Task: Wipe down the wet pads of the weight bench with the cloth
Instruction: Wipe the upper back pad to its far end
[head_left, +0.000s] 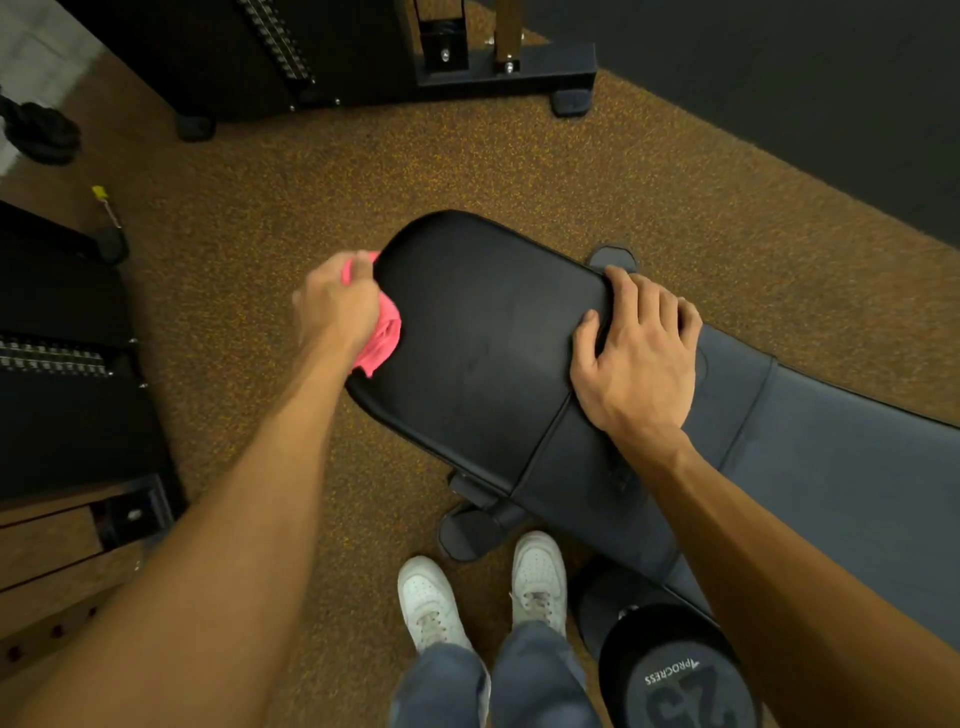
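- While the pad (483, 338) runs lower right to upper left, left hand (337, 306) clutches the cloth (384, 338) against its edge.
- Atop it, right hand (639, 358) lies flat, spread.

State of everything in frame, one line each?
end pad: glossy, wetness unclear
cloth: bunched, against the end pad's edge
left grip: holds the cloth
right grip: rests on the end pad, holding nothing
dumbbell: untouched, end face up

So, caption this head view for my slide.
Left hand holds a pink cloth against the bench pad edge; right hand rests on top.
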